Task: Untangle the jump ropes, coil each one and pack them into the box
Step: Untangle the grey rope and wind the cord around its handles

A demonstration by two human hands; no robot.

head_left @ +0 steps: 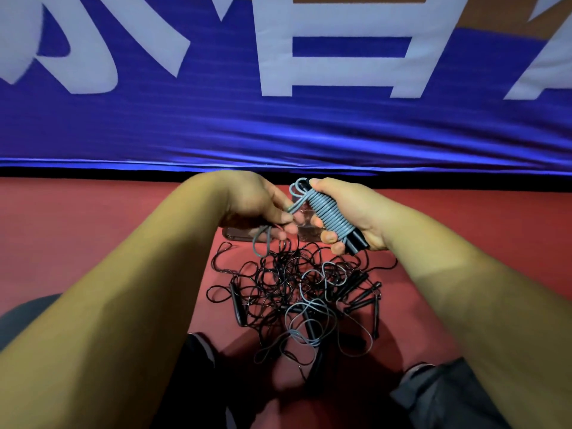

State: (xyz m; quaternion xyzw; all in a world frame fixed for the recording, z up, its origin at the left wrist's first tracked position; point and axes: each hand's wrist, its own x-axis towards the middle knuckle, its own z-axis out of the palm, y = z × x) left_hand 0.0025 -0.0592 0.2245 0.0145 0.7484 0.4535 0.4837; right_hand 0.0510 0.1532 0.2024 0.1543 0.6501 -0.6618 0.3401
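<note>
While tight in right grip (353,209), coiled grey rope (328,212), tail in left grip (257,202); box (306,233) contents unclear.

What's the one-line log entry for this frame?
phase: coiling | right hand: grips grey rope wound on handles | left hand: pinches its loose loop | floor: tangled ropes

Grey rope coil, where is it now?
Head view, centre-right: the grey rope coil is gripped in the right hand, its loose end pinched by the left hand, above the tangled pile.
</note>
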